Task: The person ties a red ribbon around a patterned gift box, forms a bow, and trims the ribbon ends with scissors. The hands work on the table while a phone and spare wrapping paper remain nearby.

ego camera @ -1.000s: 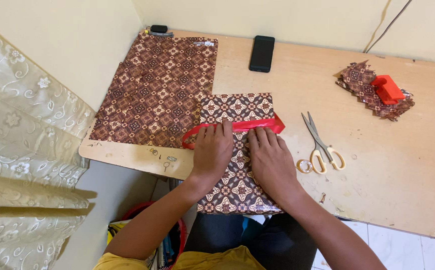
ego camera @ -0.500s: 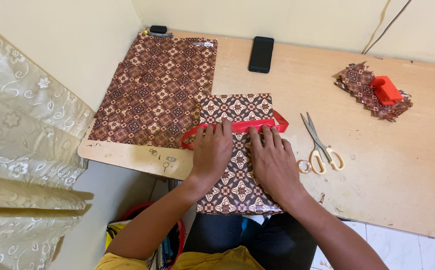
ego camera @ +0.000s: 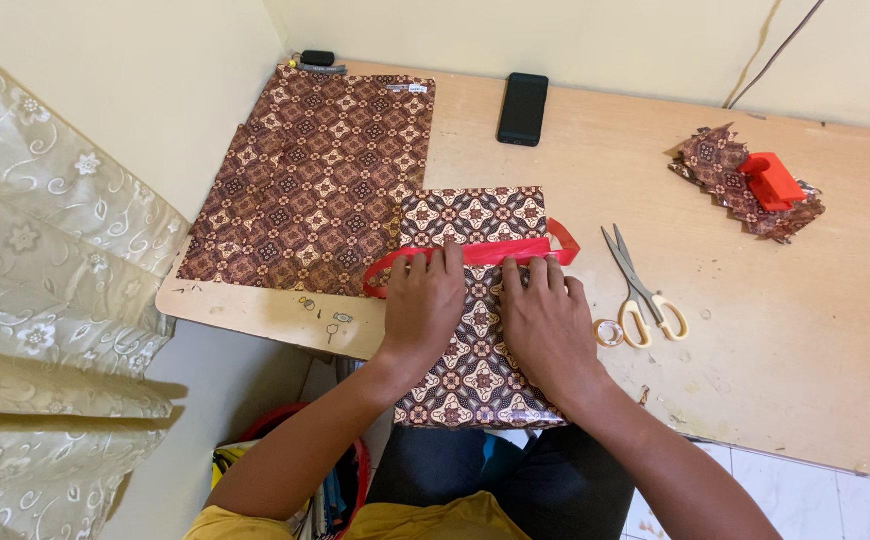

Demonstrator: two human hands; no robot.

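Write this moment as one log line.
left hand: flat on wrapped box | right hand: flat on box | fingers: touching red ribbon

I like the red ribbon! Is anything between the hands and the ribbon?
Nothing visible. Both the left hand and right hand lie flat on the patterned wrapped parcel, fingertips right at the red ribbon crossing it. The scissors lie off to the right.

Brown patterned package [ego camera: 475,300] flat, red ribbon [ego camera: 485,251] across.
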